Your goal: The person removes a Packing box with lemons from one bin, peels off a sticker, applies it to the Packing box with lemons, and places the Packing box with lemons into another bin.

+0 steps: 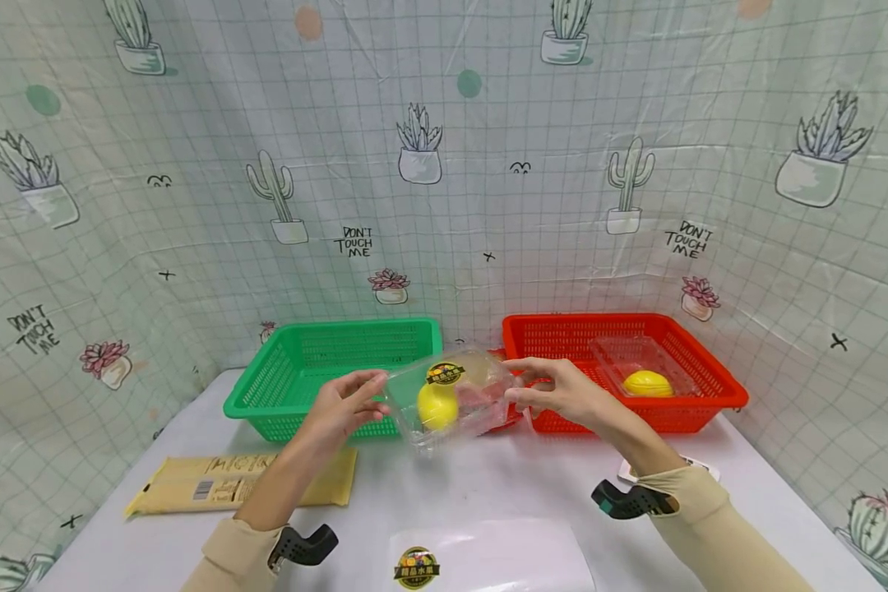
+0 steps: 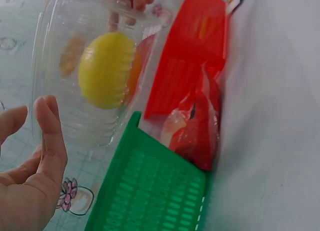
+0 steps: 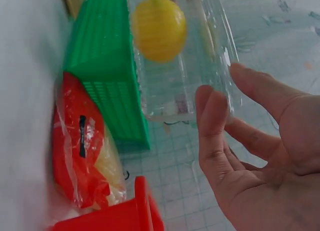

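A clear plastic clamshell box (image 1: 407,395) with a round fruit sticker (image 1: 445,374) hangs tilted above the table between both hands. Inside it lies a yellow lemon-like fruit (image 1: 437,406). My left hand (image 1: 344,407) holds the box's left edge, thumb and fingers on either side of it. At the opposite edge, the right hand (image 1: 555,390) pinches the rim between thumb and fingers, as the right wrist view shows. Behind the box, a red plastic packet (image 3: 82,146) lies between the baskets, mostly hidden in the head view.
A green basket (image 1: 266,382) stands at back left. The red basket (image 1: 718,374) at back right holds another clear box (image 1: 622,353) with a yellow fruit (image 1: 647,384). A beige packet (image 1: 185,485) lies under the left forearm. In front lies a white sheet (image 1: 503,559) bearing a sticker (image 1: 417,567).
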`<control>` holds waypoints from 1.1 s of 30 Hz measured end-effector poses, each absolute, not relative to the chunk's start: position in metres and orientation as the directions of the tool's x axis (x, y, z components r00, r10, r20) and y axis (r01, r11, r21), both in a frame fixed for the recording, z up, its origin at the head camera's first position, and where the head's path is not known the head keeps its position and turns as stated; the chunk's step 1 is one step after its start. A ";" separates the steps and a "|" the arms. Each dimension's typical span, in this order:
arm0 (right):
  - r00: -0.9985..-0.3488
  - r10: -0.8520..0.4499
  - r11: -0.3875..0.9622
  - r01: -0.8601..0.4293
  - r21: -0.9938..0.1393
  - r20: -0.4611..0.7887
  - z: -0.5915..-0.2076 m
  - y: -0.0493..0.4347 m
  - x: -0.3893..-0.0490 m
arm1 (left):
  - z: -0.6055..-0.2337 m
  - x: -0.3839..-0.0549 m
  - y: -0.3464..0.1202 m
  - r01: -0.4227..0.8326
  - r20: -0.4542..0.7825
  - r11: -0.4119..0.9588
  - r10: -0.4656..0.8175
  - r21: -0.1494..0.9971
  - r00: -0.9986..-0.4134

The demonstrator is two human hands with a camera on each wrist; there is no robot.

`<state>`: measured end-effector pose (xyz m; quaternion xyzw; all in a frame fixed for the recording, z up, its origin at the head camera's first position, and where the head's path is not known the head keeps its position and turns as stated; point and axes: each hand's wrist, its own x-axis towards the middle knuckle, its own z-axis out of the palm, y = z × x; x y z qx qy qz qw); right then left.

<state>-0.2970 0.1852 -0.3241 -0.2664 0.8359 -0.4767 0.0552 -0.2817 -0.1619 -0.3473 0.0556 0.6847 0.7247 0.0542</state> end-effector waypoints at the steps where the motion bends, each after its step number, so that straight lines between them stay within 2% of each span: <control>1: -0.860 -0.485 0.405 -0.382 -0.831 0.159 -0.323 0.183 -0.299 | -0.346 -0.282 -0.163 -0.004 0.005 -0.057 0.153 0.998 -0.988; 13: -0.925 -0.348 0.316 -0.270 -0.910 0.153 -0.317 0.139 -0.334 | -0.337 -0.290 -0.180 0.008 0.007 0.003 0.133 1.000 -0.991; 23: -0.973 -0.168 0.183 -0.190 -0.965 0.160 -0.316 0.095 -0.364 | -0.335 -0.295 -0.190 0.027 0.034 -0.045 0.163 0.999 -0.986; 29: -0.985 -0.108 0.087 -0.142 -0.986 0.133 -0.320 0.072 -0.380 | -0.334 -0.298 -0.191 0.059 0.059 -0.001 0.150 0.998 -0.987; 33: -0.988 -0.089 0.079 -0.130 -0.988 0.123 -0.323 0.060 -0.389 | -0.334 -0.299 -0.193 0.078 0.072 0.047 0.129 0.996 -0.989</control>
